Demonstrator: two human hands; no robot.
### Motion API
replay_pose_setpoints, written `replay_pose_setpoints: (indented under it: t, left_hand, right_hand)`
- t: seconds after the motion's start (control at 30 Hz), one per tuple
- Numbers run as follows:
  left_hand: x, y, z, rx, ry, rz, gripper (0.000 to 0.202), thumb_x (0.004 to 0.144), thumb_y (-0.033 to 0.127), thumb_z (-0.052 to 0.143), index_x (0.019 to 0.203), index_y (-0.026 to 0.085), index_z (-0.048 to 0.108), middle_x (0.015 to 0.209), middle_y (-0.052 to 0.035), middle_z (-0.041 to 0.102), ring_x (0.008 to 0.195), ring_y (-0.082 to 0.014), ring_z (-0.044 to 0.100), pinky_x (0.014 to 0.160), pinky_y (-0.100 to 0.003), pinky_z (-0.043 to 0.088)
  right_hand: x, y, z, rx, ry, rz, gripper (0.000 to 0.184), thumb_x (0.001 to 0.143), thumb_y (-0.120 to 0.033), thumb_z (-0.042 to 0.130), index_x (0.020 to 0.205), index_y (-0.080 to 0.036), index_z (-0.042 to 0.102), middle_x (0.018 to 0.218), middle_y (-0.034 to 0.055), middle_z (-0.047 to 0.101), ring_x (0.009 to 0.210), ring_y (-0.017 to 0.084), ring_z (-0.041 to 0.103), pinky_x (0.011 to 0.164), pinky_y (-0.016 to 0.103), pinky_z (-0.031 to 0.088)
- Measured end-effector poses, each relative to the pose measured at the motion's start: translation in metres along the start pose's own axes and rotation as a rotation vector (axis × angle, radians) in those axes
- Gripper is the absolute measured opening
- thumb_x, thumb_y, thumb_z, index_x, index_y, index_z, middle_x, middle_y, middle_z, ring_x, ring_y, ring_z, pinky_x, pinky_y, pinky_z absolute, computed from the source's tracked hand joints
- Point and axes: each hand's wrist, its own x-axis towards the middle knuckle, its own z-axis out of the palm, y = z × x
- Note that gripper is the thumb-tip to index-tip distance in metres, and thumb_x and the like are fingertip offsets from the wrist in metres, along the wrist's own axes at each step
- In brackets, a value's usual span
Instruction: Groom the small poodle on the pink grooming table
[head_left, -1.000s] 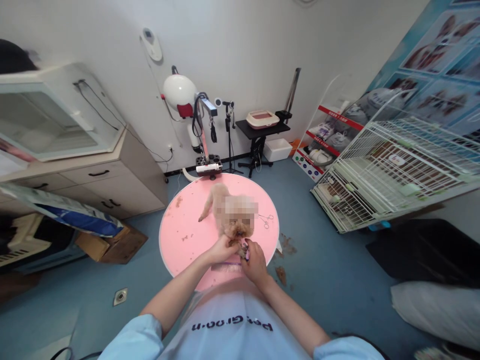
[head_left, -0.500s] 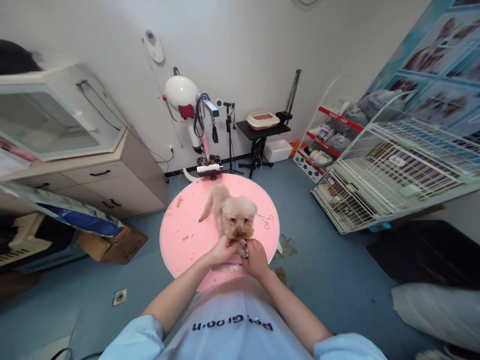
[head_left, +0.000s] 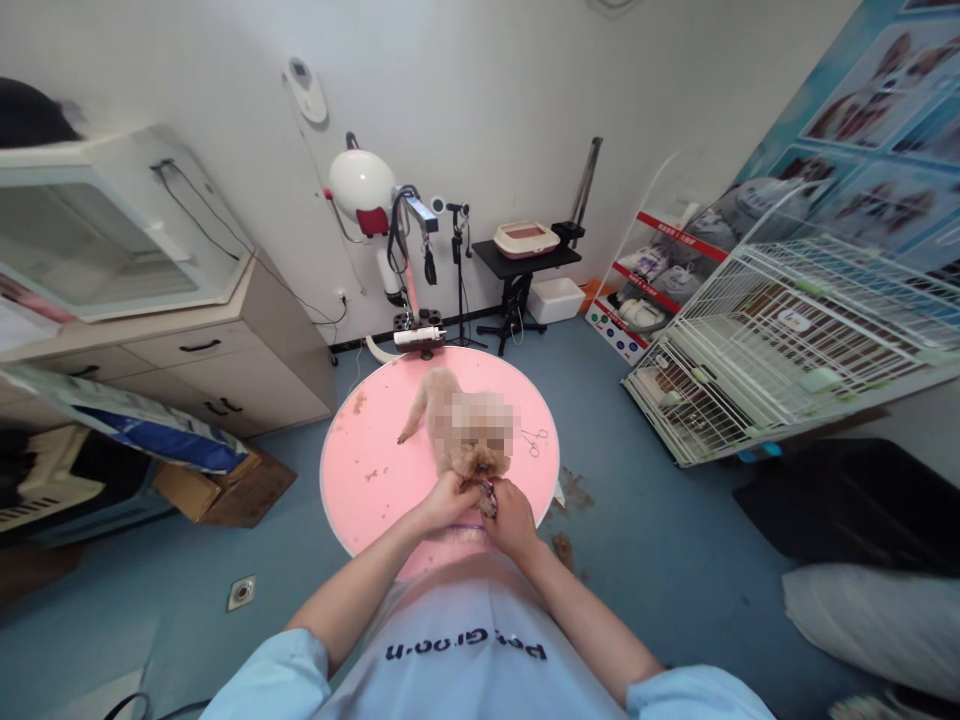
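A small light-tan curly-coated dog (head_left: 439,415) is on the round pink grooming table (head_left: 360,510), facing me. My left hand (head_left: 448,500) is closed beneath its muzzle, on what looks like a front leg. Closed beside it, my right hand (head_left: 512,515) touches a small pink-and-dark patterned thing (head_left: 488,492) between the two hands; its kind is too small to tell. Below my hands lies a metal comb with a purple spine (head_left: 468,534). Scissors (head_left: 534,443) rest on the tabletop to the right of the dog. Clipped fur is scattered on the table.
A grooming arm (head_left: 420,212) rises behind the table, by a white bottle (head_left: 418,339). Wire cages (head_left: 757,340) stand to the right, and a cabinet (head_left: 187,370) and cardboard box (head_left: 240,490) to the left. Fur tufts (head_left: 576,492) lie on the floor.
The dog's head has dipped slightly toward my hands. Both hands have stayed nearly in place, with the patterned thing between them turned a little.
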Motion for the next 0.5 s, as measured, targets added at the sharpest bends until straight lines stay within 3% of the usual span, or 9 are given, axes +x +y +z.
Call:
replay_pose_setpoints:
  t: [0.17, 0.33, 0.5]
  left_hand:
    - [-0.001, 0.001, 0.001, 0.052, 0.035, 0.008, 0.018, 0.077, 0.014, 0.050, 0.090, 0.009, 0.062, 0.057, 0.0016, 0.054, 0.043, -0.0066, 0.045, 0.046, -0.019, 0.039]
    - [-0.001, 0.001, 0.000, 0.063, 0.033, 0.029, 0.017, 0.077, 0.013, 0.048, 0.088, 0.009, 0.061, 0.056, 0.0024, 0.053, 0.044, -0.0064, 0.045, 0.047, -0.019, 0.039]
    - [-0.002, -0.001, -0.003, 0.090, 0.021, 0.026, 0.020, 0.080, 0.017, 0.046, 0.092, 0.008, 0.061, 0.056, 0.0021, 0.055, 0.045, -0.0077, 0.047, 0.046, -0.019, 0.039]
  right_hand:
    - [-0.002, -0.003, -0.001, 0.051, -0.022, 0.066, 0.039, 0.074, -0.015, 0.050, 0.114, -0.017, 0.048, 0.095, 0.0083, 0.063, 0.083, 0.020, 0.058, 0.070, 0.028, 0.042]
    - [-0.005, -0.003, -0.001, 0.151, -0.052, 0.168, 0.035, 0.073, -0.017, 0.053, 0.108, -0.019, 0.051, 0.086, 0.0054, 0.065, 0.073, 0.020, 0.059, 0.063, 0.027, 0.040]
    - [-0.002, 0.004, 0.025, 0.750, -0.001, 0.437, 0.035, 0.075, -0.022, 0.057, 0.109, -0.018, 0.048, 0.075, 0.0002, 0.060, 0.064, 0.016, 0.055, 0.059, 0.026, 0.041]
